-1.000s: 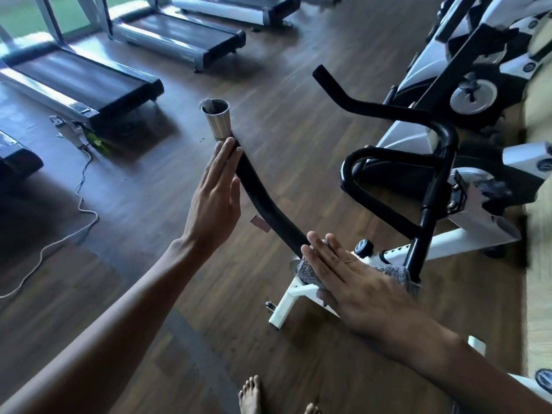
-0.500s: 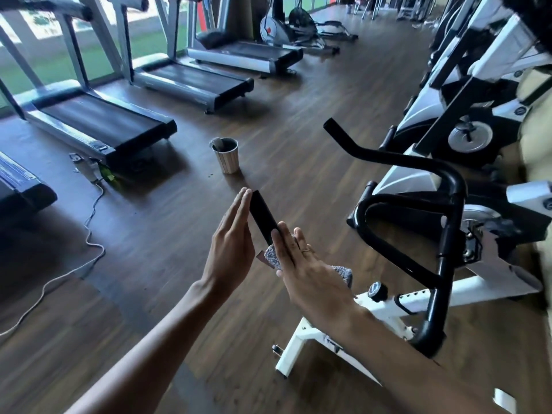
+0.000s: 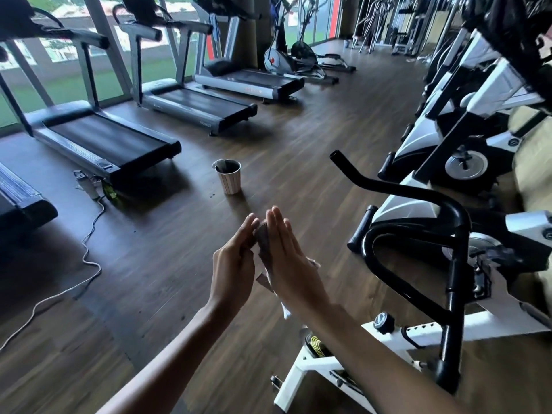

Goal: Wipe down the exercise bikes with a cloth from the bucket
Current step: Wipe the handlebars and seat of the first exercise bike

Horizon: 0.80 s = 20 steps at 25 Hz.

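Left hand (image 3: 236, 264) and right hand (image 3: 288, 258) press the grey cloth (image 3: 263, 239) between them, fingers straight, beside the exercise bike (image 3: 455, 222); the bucket (image 3: 229, 180) stands on the floor beyond.

One head-worn wide-angle view, facing forward and down. Left hand (image 3: 233, 264) and right hand (image 3: 288, 264) close below; gym floor (image 3: 155, 264) beyond.

Dark wood-plank floor (image 3: 298, 138), treadmills (image 3: 104, 141) lined along tall windows (image 3: 68, 85), white cable (image 3: 89, 264) trailing, soft daylight
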Motion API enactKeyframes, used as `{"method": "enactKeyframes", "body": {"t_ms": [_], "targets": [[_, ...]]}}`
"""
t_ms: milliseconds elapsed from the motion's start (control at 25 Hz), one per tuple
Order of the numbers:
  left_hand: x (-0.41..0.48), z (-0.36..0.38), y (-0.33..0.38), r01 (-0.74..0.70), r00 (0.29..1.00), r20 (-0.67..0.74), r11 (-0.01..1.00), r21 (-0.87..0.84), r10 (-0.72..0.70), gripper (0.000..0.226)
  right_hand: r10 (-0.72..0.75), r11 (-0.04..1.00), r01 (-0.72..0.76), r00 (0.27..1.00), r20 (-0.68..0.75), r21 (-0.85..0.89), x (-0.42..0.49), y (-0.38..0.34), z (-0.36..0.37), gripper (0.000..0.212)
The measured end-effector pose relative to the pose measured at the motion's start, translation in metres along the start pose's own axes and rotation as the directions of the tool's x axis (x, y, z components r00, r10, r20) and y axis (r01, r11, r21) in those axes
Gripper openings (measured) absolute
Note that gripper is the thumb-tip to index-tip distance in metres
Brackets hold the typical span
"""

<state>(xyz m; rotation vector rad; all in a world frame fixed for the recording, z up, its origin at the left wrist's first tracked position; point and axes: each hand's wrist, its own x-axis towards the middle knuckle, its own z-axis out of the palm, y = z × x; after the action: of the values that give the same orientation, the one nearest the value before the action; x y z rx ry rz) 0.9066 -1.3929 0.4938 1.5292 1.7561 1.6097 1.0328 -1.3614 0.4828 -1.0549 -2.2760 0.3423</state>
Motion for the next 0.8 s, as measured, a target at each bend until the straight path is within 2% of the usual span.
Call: {"method": "enactKeyframes", "body": {"t_ms": [120, 240, 360, 480, 640, 800], "targets": [[-0.001, -0.002, 0.007, 0.015, 1.000, 0.025, 1.000, -0.008, -0.015, 0.065, 0.006, 1.000, -0.005, 0.998, 0.060, -0.009, -0.009, 0.006, 0.000, 0.081], [-0.001, -0.005, 0.007, 0.005, 0.999, 0.045, 0.999, 0.033, -0.006, 0.067, 0.041, 0.999, -0.042, 0.998, 0.048, 0.011, -0.008, -0.001, -0.006, 0.079], [-0.002, -0.011, 0.005, -0.025, 0.993, 0.116, 0.999, 0.039, 0.020, 0.072, 0.105, 0.980, -0.100, 0.994, 0.019, -0.174, -0.029, -0.003, -0.008, 0.095], [-0.005, -0.020, 0.005, -0.062, 0.986, 0.160, 0.997, 0.042, 0.054, 0.068, 0.116, 0.965, -0.105, 0.993, 0.034, -0.241, -0.045, 0.001, -0.012, 0.097], [-0.004, -0.042, -0.007, -0.092, 0.986, 0.149, 0.992, 0.086, 0.079, 0.059, 0.110, 0.993, -0.109, 0.994, -0.027, 0.051, -0.034, -0.009, -0.034, 0.077], [0.023, -0.059, -0.011, -0.132, 0.973, 0.202, 0.987, 0.090, 0.112, 0.050, 0.177, 0.978, -0.157, 0.973, -0.149, 0.136, -0.002, -0.015, -0.048, 0.067]]}}
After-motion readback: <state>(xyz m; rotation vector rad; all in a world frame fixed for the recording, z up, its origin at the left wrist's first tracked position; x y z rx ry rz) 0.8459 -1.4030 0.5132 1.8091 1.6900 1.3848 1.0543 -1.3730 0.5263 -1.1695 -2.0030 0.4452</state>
